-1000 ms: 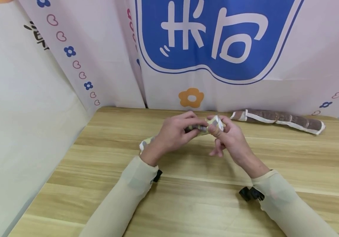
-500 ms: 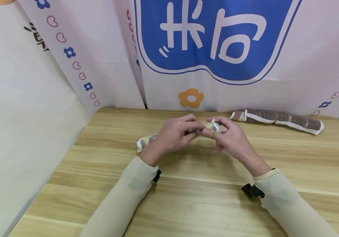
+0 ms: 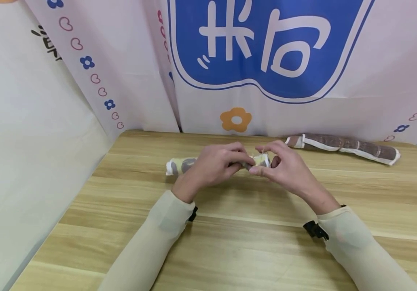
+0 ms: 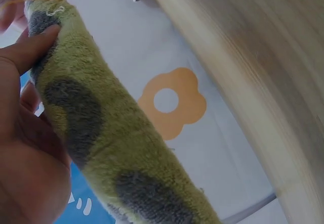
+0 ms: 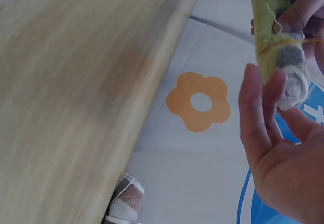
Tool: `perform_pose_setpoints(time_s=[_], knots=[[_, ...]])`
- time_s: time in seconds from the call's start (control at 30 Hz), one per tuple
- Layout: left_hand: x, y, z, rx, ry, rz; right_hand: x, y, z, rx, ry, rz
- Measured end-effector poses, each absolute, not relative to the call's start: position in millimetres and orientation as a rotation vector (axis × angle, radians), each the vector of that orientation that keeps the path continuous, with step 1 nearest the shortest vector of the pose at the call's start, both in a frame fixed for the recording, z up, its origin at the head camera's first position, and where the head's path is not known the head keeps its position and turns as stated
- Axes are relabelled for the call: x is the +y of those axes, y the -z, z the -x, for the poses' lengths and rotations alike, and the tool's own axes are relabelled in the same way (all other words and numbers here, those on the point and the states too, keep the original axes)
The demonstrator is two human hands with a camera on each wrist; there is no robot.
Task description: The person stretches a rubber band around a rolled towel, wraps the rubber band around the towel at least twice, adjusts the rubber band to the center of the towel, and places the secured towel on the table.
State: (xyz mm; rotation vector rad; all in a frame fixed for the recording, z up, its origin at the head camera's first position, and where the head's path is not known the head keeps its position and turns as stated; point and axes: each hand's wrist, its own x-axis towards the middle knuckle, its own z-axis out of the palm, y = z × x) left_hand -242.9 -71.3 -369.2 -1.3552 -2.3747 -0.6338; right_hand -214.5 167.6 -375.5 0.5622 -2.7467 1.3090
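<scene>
Head view: over the table (image 3: pixel 230 250), the left hand (image 3: pixel 216 165) grips a rolled towel (image 3: pixel 182 166); the right hand (image 3: pixel 289 169) spreads fingers about one end, any pinch unclear. Banding seems in hand, the orange band (image 5: pixel 277 44) next needing seating

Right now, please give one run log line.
left hand: holds green roll | right hand: at roll's right end | string: across roll near that end | brown roll: on table, back right

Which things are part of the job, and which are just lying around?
In the job:
fuzzy yellow-green cloth roll with grey spots
thin orange strand across it
left hand
right hand

Just lying about:
brown cloth roll with white edges
</scene>
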Motion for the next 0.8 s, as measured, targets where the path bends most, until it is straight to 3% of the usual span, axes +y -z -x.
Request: perform_pose_setpoints(time_s=[0.23, 0.8], knots=[[-67.7, 370.0, 243.3, -2.36, 0.622, 1.355, 169.3, 382.0, 219.2, -2.808, -1.175, -0.676], [-61.6, 377.5, 241.4, -2.301, 0.614, 1.321, 168.0, 385.1, 219.0, -2.85, -1.117, -0.626]])
